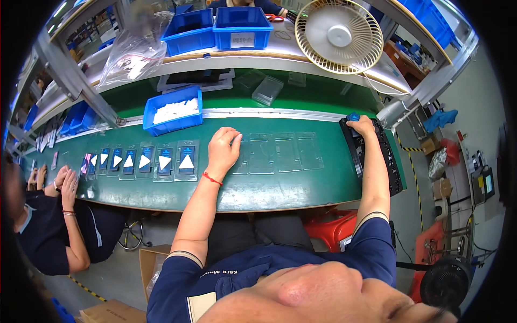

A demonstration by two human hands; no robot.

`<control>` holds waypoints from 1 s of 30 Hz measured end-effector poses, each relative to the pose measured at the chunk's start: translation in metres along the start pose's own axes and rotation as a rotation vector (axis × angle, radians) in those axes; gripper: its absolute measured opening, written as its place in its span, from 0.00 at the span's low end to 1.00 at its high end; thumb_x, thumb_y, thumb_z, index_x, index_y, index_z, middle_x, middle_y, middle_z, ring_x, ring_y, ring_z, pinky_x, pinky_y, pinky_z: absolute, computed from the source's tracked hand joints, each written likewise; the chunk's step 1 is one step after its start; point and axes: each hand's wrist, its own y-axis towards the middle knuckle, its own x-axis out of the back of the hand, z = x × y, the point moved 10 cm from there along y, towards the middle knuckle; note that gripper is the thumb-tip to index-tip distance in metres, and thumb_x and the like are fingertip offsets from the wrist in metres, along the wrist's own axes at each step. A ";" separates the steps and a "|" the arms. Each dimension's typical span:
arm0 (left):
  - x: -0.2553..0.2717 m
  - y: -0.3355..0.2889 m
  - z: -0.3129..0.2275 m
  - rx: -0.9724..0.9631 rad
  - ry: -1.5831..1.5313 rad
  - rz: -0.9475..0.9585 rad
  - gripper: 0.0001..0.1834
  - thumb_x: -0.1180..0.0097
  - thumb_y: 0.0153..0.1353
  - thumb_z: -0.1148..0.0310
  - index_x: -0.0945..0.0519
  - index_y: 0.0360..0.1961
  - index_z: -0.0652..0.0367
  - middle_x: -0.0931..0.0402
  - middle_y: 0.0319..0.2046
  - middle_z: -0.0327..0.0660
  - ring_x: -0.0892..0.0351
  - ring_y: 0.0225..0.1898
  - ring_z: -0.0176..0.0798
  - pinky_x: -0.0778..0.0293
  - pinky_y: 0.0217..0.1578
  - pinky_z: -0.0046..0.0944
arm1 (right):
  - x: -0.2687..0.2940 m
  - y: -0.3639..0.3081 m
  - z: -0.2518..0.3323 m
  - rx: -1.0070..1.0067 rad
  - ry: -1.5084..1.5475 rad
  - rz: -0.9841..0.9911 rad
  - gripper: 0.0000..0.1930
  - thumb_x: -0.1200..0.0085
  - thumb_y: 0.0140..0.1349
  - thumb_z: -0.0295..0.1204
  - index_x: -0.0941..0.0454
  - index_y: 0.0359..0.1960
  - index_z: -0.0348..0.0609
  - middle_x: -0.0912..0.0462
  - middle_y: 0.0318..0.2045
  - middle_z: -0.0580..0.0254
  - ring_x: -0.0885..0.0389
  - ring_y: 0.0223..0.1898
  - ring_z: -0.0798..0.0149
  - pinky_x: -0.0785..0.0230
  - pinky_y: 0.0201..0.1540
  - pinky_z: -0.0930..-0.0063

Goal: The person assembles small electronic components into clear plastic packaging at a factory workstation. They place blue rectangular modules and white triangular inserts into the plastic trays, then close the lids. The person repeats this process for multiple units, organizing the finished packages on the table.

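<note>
My left hand (pixel 222 151), a red string on its wrist, is closed with curled fingers over the row of clear plastic trays (pixel 261 153); whether it grips anything is hidden. At the right end of the green table, my right hand (pixel 363 127) reaches over a black slotted rack (pixel 385 156). Its fingers pinch a small dark blue part (pixel 353 117) at the rack's far end. Left of my left hand stretches a row of clear trays, each with a dark blue flat rectangular piece (pixel 187 160) bearing a white triangle.
Behind the row is a blue bin (pixel 173 112) of small white pieces. Two blue bins (pixel 242 29) and a fan (pixel 339 36) stand on the shelf above. A clear plastic box (pixel 267 90) lies beneath it. A co-worker's hands (pixel 67 185) rest at the table's left.
</note>
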 end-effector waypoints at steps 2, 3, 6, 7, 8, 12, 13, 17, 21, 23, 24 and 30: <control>0.000 -0.001 0.001 0.004 0.004 0.002 0.05 0.39 0.55 0.71 0.17 0.29 0.61 0.21 0.33 0.46 0.21 0.37 0.51 0.25 0.39 0.45 | 0.013 -0.009 0.012 0.045 -0.095 -0.057 0.28 0.36 0.43 0.47 0.18 0.44 0.40 0.18 0.46 0.43 0.20 0.51 0.49 0.34 0.55 0.57; 0.000 -0.001 0.001 -0.010 0.008 0.001 0.05 0.39 0.55 0.71 0.17 0.29 0.61 0.21 0.33 0.46 0.20 0.37 0.49 0.25 0.39 0.43 | 0.029 -0.018 0.023 0.096 -0.183 -0.210 0.24 0.38 0.44 0.45 0.17 0.38 0.39 0.15 0.39 0.45 0.17 0.44 0.47 0.30 0.52 0.56; -0.003 0.001 0.002 0.043 -0.080 0.040 0.05 0.39 0.56 0.72 0.16 0.31 0.61 0.20 0.34 0.44 0.20 0.36 0.44 0.25 0.37 0.39 | 0.060 -0.050 0.036 0.118 -0.019 -0.411 0.24 0.37 0.45 0.47 0.18 0.36 0.39 0.15 0.37 0.46 0.17 0.41 0.46 0.27 0.46 0.53; -0.008 0.001 0.000 0.126 -0.176 0.086 0.05 0.39 0.56 0.72 0.16 0.32 0.61 0.20 0.34 0.44 0.20 0.36 0.41 0.25 0.37 0.37 | 0.064 -0.068 0.043 0.210 0.197 -0.499 0.21 0.36 0.46 0.44 0.19 0.33 0.38 0.15 0.31 0.48 0.15 0.33 0.52 0.25 0.39 0.59; -0.016 -0.001 -0.001 0.209 -0.272 0.131 0.05 0.39 0.57 0.72 0.16 0.33 0.62 0.19 0.34 0.43 0.19 0.36 0.38 0.25 0.37 0.35 | 0.051 -0.078 0.053 0.291 0.586 -0.405 0.17 0.33 0.48 0.39 0.20 0.30 0.37 0.16 0.27 0.56 0.17 0.27 0.65 0.26 0.32 0.67; -0.086 -0.047 -0.027 0.678 -1.255 0.477 0.30 0.38 0.59 0.72 0.31 0.63 0.55 0.27 0.53 0.43 0.25 0.50 0.37 0.23 0.48 0.40 | -0.003 -0.189 0.164 0.433 1.102 0.086 0.15 0.31 0.48 0.35 0.19 0.32 0.38 0.18 0.25 0.64 0.22 0.25 0.73 0.27 0.30 0.74; -0.092 -0.058 -0.045 0.717 -1.423 0.547 0.33 0.39 0.60 0.73 0.38 0.66 0.55 0.32 0.56 0.44 0.27 0.54 0.40 0.24 0.51 0.46 | -0.017 -0.213 0.187 0.464 1.184 0.164 0.15 0.31 0.49 0.34 0.19 0.33 0.38 0.17 0.26 0.64 0.22 0.26 0.73 0.26 0.31 0.74; -0.084 -0.084 -0.058 0.861 -1.771 0.566 0.34 0.47 0.60 0.81 0.43 0.67 0.57 0.37 0.61 0.49 0.33 0.62 0.51 0.30 0.58 0.61 | -0.056 -0.267 0.248 0.676 1.183 0.289 0.16 0.33 0.53 0.36 0.20 0.36 0.37 0.16 0.28 0.63 0.20 0.31 0.72 0.26 0.36 0.73; -0.051 -0.108 -0.027 0.937 -1.705 0.435 0.26 0.49 0.63 0.80 0.36 0.62 0.61 0.31 0.56 0.48 0.27 0.57 0.48 0.23 0.54 0.54 | -0.087 -0.291 0.275 0.771 1.159 0.581 0.13 0.38 0.59 0.34 0.22 0.39 0.36 0.18 0.31 0.64 0.22 0.33 0.73 0.26 0.37 0.74; -0.040 -0.117 -0.019 0.943 -1.664 0.380 0.24 0.47 0.63 0.79 0.35 0.61 0.62 0.28 0.52 0.47 0.22 0.51 0.44 0.18 0.49 0.49 | -0.096 -0.306 0.280 0.761 1.196 0.738 0.11 0.41 0.62 0.30 0.23 0.43 0.37 0.19 0.33 0.67 0.23 0.34 0.76 0.26 0.38 0.77; -0.036 -0.122 -0.016 0.946 -1.622 0.367 0.24 0.45 0.63 0.79 0.34 0.59 0.62 0.27 0.50 0.46 0.21 0.49 0.43 0.18 0.48 0.48 | -0.091 -0.314 0.284 0.741 1.224 0.757 0.11 0.41 0.62 0.30 0.23 0.43 0.37 0.19 0.31 0.67 0.24 0.31 0.77 0.27 0.33 0.79; -0.008 -0.136 -0.004 0.957 -1.486 0.203 0.24 0.45 0.63 0.78 0.36 0.59 0.61 0.26 0.50 0.47 0.20 0.49 0.44 0.16 0.44 0.45 | -0.102 -0.323 0.297 0.707 1.177 0.853 0.15 0.40 0.60 0.23 0.25 0.48 0.37 0.22 0.23 0.71 0.26 0.23 0.78 0.33 0.22 0.82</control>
